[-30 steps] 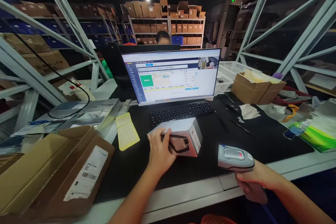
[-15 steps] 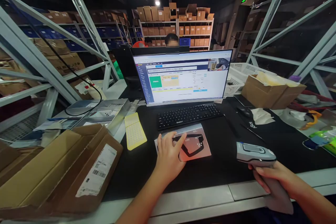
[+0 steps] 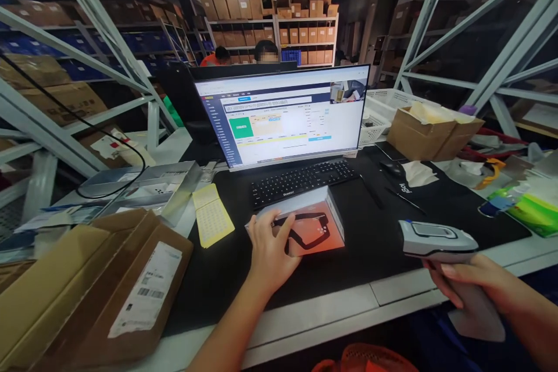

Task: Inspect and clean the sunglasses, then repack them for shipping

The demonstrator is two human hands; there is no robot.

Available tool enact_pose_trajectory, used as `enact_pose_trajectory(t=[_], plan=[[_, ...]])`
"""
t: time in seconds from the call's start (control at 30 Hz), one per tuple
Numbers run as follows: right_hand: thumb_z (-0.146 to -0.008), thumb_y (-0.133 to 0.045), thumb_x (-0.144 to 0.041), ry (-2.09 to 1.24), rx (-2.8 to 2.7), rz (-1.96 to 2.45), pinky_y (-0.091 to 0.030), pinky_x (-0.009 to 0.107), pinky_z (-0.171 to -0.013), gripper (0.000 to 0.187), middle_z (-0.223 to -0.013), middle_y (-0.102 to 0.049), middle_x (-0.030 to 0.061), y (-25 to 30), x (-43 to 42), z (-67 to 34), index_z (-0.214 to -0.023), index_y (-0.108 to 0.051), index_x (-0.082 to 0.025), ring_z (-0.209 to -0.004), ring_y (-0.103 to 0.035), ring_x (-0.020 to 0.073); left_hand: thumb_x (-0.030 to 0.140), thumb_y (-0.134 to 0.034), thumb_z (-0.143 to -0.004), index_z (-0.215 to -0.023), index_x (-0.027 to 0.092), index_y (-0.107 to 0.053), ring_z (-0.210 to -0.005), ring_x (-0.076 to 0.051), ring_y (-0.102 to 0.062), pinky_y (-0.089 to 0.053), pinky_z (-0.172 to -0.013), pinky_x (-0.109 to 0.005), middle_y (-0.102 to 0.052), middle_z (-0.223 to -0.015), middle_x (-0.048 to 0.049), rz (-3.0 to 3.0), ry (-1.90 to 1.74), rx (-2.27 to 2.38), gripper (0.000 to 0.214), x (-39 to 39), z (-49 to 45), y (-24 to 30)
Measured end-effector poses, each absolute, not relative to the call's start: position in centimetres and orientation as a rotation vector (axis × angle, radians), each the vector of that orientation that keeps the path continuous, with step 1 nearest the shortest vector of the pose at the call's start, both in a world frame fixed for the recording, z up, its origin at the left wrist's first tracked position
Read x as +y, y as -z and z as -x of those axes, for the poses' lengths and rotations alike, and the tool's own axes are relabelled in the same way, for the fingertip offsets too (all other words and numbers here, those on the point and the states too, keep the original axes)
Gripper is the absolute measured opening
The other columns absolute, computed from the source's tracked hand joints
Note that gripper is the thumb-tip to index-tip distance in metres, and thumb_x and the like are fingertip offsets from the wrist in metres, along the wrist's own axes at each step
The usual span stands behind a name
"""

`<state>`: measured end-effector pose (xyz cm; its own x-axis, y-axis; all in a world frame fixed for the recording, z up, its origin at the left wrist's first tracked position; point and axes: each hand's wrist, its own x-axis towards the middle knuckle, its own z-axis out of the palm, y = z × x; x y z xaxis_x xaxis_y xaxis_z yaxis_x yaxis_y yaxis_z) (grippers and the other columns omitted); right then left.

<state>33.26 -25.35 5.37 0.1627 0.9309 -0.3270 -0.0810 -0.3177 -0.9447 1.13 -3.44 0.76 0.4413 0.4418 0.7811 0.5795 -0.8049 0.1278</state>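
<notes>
My left hand point(image 3: 274, 250) grips the left end of a flat orange-and-white product box point(image 3: 325, 238) with a dark frame-like shape printed on its face. The box is tilted, so its pale far side shows; whether it still touches the black mat point(image 3: 226, 290) I cannot tell. To the right, my right hand point(image 3: 475, 282) is wrapped round the handle of a grey barcode scanner point(image 3: 438, 238), its head pointing left towards the box. Just beyond the box lies a black keyboard point(image 3: 305, 181). Yellow label sheets point(image 3: 213, 218) lie to the left of my left hand.
An open cardboard carton point(image 3: 148, 296) fills the near left. Behind the keyboard stands a lit monitor point(image 3: 283, 122). On the right are a mouse point(image 3: 392, 170), a pen point(image 3: 405, 200), crumpled tissue point(image 3: 419, 174) and a cardboard box point(image 3: 418, 133). People are behind the monitor.
My left hand has tipped the orange box up, baring its far side. My right hand has shifted slightly right with the scanner. The whole view has turned a little.
</notes>
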Motion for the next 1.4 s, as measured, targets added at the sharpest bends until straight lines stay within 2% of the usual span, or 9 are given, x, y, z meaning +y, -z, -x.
enact_pose_trajectory(t=[0.2, 0.53, 0.7, 0.8, 0.93, 1.0, 1.1, 1.2, 1.4], plan=[[-0.074, -0.078, -0.048, -1.297, -0.903, 1.479, -0.039, 0.026, -0.048, 0.043, -0.054, -0.065, 0.0030, -7.0, -26.7, -33.1, -0.102, -0.069, -0.016, -0.043, -0.057, 0.0155, 0.014, -0.070, -0.074, -0.156, 0.040, -0.017, -0.123, -0.033, -0.050, -0.029, -0.111, -0.066, -0.041, -0.135, -0.0135, 2.478, 1.401, -0.826, 0.101, -3.4, -1.2, -0.8], [-0.078, -0.073, -0.057, -1.256, -0.859, 1.716, -0.050, 0.029, -0.062, 0.047, -0.072, -0.071, 0.0061, 0.2, -18.4, -33.6, -0.098, -0.066, -0.015, -0.069, -0.068, 0.0211, 0.028, -0.079, -0.067, -0.149, 0.028, -0.034, -0.123, -0.035, -0.049, -0.042, -0.103, -0.053, -0.048, -0.136, -0.0145, 2.823, 1.106, -0.910, 0.094, -4.0, 0.0, -2.5], [-0.078, -0.066, -0.066, -0.648, -1.288, 2.112, -0.048, 0.032, -0.066, 0.048, -0.072, -0.071, 0.0074, 2.7, -17.4, -37.2, -0.065, -0.067, -0.020, -0.076, -0.067, 0.0281, 0.035, -0.084, -0.062, -0.152, 0.030, -0.034, -0.126, -0.036, -0.048, -0.044, -0.105, -0.054, -0.049, -0.140, -0.0126, 2.964, 0.900, -1.042, 0.104, -4.1, 1.2, -3.2], [-0.083, -0.057, -0.067, -0.274, -1.385, 2.304, -0.046, 0.032, -0.066, 0.051, -0.069, -0.069, 0.0079, 3.1, -15.7, -41.7, -0.060, -0.065, -0.023, -0.075, -0.066, 0.0281, 0.038, -0.087, -0.059, -0.154, 0.031, -0.034, -0.127, -0.037, -0.050, -0.047, -0.104, -0.053, -0.050, -0.142, -0.0120, 3.031, 0.809, -1.112, 0.110, -4.1, 1.4, -3.3], [-0.096, -0.039, -0.056, 0.123, -1.417, 2.400, -0.047, 0.036, -0.076, 0.052, -0.089, -0.073, 0.0127, 2.7, -9.3, -48.4, -0.081, -0.073, -0.019, -0.087, -0.067, 0.0294, 0.039, -0.083, -0.067, -0.152, 0.030, -0.039, -0.134, -0.037, -0.049, -0.038, -0.113, -0.061, -0.050, -0.150, -0.0118, 3.074, 0.671, -1.015, 0.096, -4.0, 0.7, -3.0], [-0.094, -0.046, -0.046, 0.254, -1.434, 2.423, -0.046, 0.040, -0.092, 0.045, -0.116, -0.069, 0.0189, 2.8, -5.5, -51.3, -0.106, -0.073, -0.013, -0.109, -0.063, 0.0335, 0.040, -0.077, -0.076, -0.149, 0.030, -0.044, -0.138, -0.039, -0.047, -0.030, -0.115, -0.069, -0.048, -0.154, -0.0116, 3.056, 0.610, -1.012, 0.081, -3.7, 0.5, -2.7], [-0.089, -0.056, -0.043, 0.258, -1.470, 2.405, -0.042, 0.045, -0.103, 0.051, -0.144, -0.054, 0.0201, 4.0, -1.4, -54.3, -0.130, -0.065, -0.012, -0.128, -0.052, 0.0370, 0.041, -0.071, -0.084, -0.147, 0.029, -0.048, -0.142, -0.038, -0.043, -0.035, -0.112, -0.070, -0.046, -0.155, -0.0122, 3.066, 0.562, -1.124, 0.068, -3.0, 0.6, -2.5], [-0.091, -0.054, -0.041, 0.273, -1.460, 2.380, -0.043, 0.046, -0.104, 0.055, -0.150, -0.048, 0.0200, 5.6, 0.1, -56.2, -0.138, -0.059, -0.013, -0.130, -0.051, 0.0361, 0.041, -0.070, -0.085, -0.147, 0.028, -0.049, -0.144, -0.036, -0.041, -0.040, -0.113, -0.063, -0.043, -0.157, -0.0116, 3.117, 0.538, -1.172, 0.067, -2.5, 0.9, -2.6], [-0.091, -0.050, -0.040, 0.326, -1.359, 2.361, -0.046, 0.049, -0.099, 0.058, -0.143, -0.052, 0.0205, 8.1, 0.0, -58.2, -0.142, -0.055, -0.015, -0.120, -0.057, 0.0382, 0.042, -0.076, -0.080, -0.145, 0.030, -0.053, -0.143, -0.036, -0.043, -0.043, -0.112, -0.060, -0.045, -0.155, -0.0104, 3.121, 0.570, -1.198, 0.070, -2.4, 1.0, -2.7]])
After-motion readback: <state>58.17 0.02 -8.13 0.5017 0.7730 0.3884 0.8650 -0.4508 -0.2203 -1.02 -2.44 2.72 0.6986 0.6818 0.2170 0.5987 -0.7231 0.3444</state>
